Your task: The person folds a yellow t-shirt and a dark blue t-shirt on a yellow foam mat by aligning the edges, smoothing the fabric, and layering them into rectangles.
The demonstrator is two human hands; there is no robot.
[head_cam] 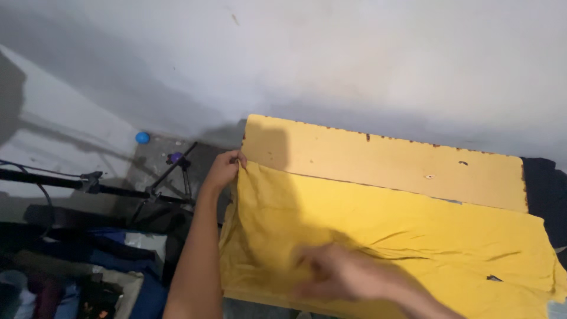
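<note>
Both hands work a yellow cloth (378, 236) spread over a yellow desk (384, 156) against a white wall (354, 59). Left hand (224, 168) pinches the cloth's far left corner at the desk edge. Right hand (342, 274) is blurred, lying on the cloth's near part; its grip cannot be told. A black tripod (159, 183) stands left.

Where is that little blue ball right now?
In the head view, the blue ball lies far left on the floor at the foot of the white wall, beyond the black tripod.
</note>
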